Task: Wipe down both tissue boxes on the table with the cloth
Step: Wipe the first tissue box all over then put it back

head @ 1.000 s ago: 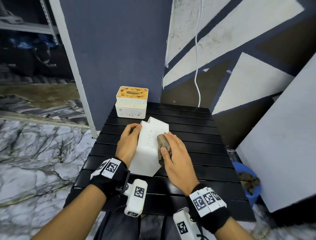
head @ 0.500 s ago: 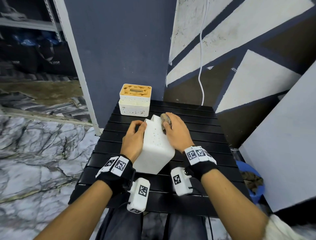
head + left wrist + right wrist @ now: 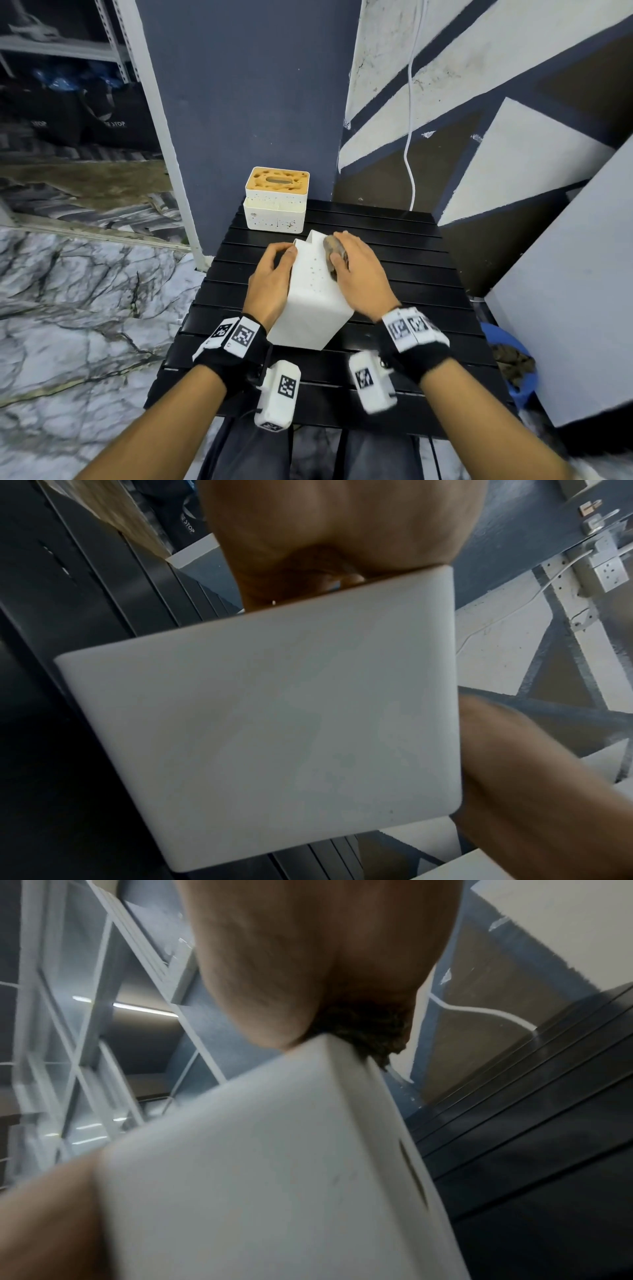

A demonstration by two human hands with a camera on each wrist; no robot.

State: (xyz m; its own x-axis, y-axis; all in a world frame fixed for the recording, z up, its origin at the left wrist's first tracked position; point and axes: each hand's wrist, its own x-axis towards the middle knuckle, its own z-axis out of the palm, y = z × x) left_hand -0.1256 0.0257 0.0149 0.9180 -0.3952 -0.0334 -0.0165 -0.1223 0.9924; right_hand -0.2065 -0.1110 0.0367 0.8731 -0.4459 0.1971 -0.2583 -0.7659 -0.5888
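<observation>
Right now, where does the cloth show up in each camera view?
Head: the cloth sits under the right hand, against the far right side of the white box.
Left wrist: not in it.
Right wrist: a dark wad at upper centre, pressed on the box's top edge.
Shared landmark: the white box.
</observation>
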